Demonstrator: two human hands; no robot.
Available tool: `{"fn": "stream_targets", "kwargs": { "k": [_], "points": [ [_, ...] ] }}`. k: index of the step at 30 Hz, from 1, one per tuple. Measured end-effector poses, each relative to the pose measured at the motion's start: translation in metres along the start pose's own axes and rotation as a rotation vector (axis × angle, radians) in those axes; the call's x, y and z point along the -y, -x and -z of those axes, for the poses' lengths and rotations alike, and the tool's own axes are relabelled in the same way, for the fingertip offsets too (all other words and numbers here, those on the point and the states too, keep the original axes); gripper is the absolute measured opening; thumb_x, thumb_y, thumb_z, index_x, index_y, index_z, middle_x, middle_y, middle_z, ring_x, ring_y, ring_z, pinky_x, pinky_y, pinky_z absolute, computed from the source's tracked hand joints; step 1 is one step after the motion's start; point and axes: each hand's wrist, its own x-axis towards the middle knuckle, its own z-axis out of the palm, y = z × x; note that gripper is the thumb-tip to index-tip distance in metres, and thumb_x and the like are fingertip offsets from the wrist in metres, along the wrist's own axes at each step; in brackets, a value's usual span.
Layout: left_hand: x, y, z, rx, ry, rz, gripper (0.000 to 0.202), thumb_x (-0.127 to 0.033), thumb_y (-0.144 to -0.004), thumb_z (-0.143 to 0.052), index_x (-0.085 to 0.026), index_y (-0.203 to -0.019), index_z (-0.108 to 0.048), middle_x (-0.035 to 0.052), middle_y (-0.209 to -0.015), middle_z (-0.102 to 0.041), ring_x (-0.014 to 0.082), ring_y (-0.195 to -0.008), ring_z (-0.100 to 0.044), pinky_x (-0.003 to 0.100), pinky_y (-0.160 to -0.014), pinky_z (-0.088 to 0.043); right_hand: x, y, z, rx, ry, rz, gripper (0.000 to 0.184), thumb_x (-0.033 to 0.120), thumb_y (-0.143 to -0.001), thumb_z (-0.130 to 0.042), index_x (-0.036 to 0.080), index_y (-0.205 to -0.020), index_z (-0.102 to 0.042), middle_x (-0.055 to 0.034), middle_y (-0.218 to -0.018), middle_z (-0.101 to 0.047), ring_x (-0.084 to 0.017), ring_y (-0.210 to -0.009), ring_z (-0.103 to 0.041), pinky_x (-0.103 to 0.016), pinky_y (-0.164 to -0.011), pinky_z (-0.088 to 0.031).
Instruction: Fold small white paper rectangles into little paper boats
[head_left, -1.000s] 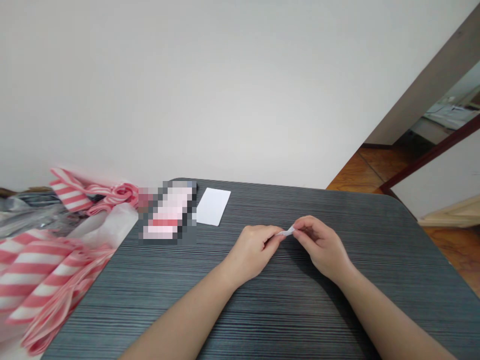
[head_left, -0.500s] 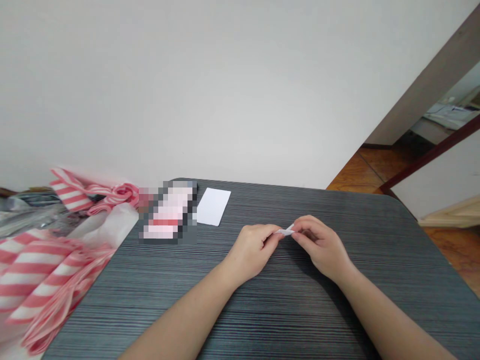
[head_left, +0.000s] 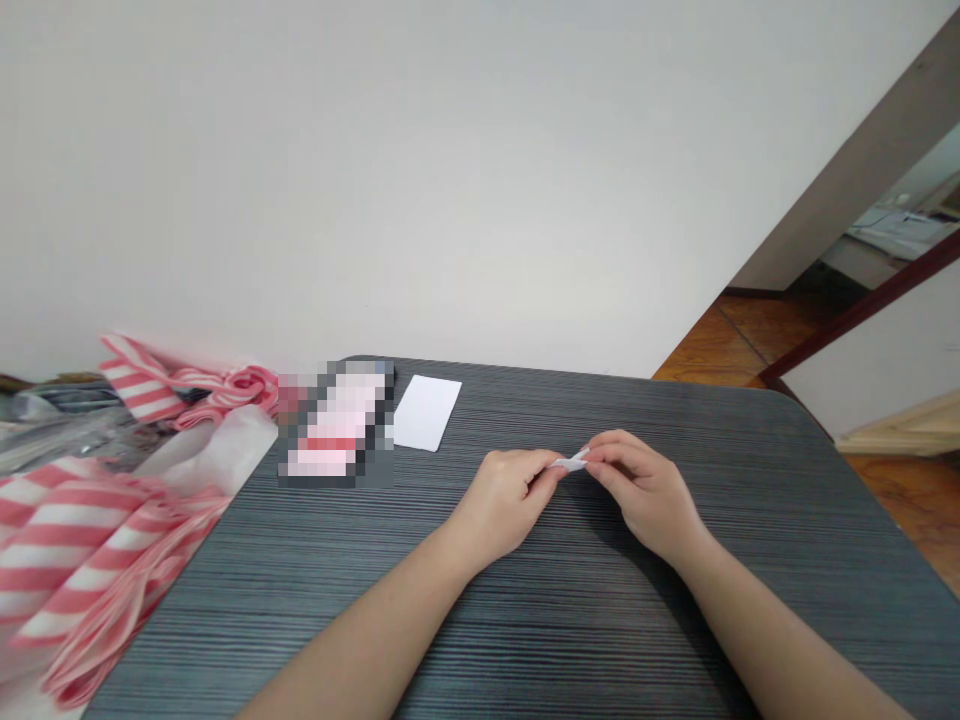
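Observation:
A small folded piece of white paper (head_left: 572,462) is held between my two hands, just above the dark table. My left hand (head_left: 511,497) pinches its left end between thumb and fingers. At the other end, the thumb and fingertips of my right hand (head_left: 643,490) grip the paper. Much of it is hidden behind the fingertips. Farther back on the left lies a stack or sheet of white paper (head_left: 427,413), flat on the table.
The dark wood-grained table (head_left: 337,590) meets a white wall (head_left: 480,180) behind. A pixelated, phone-shaped object (head_left: 341,420) lies at the back left. Red-and-white striped cloth (head_left: 82,530) is heaped beyond the left edge. A wooden floor (head_left: 705,335) shows at right.
The fingers of my right hand have closed a little more on the paper, and its folded end has shifted slightly. My left hand stays nearly still.

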Motion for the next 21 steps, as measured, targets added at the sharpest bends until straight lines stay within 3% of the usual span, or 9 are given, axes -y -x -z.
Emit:
{"fn": "stream_targets", "kwargs": {
  "k": [6, 21],
  "points": [
    [0.0, 0.0004, 0.0002, 0.01, 0.013, -0.022, 0.028, -0.029, -0.099, -0.046, -0.019, -0.097, -0.073, 0.0007, -0.08, -0.072, 0.0126, -0.068, -0.062, 0.022, -0.063, -0.042, -0.0005, 0.0009, -0.0004, 0.007, -0.034, -0.016, 0.007, 0.024, -0.089, -0.065, 0.023, -0.088, -0.071, -0.0055, -0.098, -0.065, -0.02, -0.087, -0.064, -0.032, -0.074, -0.051],
    [-0.0019, 0.0016, 0.0006, 0.017, 0.035, -0.028, 0.029, -0.031, -0.099, -0.046, -0.019, -0.095, -0.073, 0.0015, -0.076, -0.071, 0.0132, -0.068, -0.061, 0.022, -0.063, -0.043, -0.0005, 0.0005, -0.0004, 0.015, -0.069, -0.001, 0.007, 0.026, -0.089, -0.064, 0.023, -0.088, -0.07, -0.0064, -0.096, -0.064, -0.021, -0.086, -0.064, -0.032, -0.072, -0.052]
  ]
}}
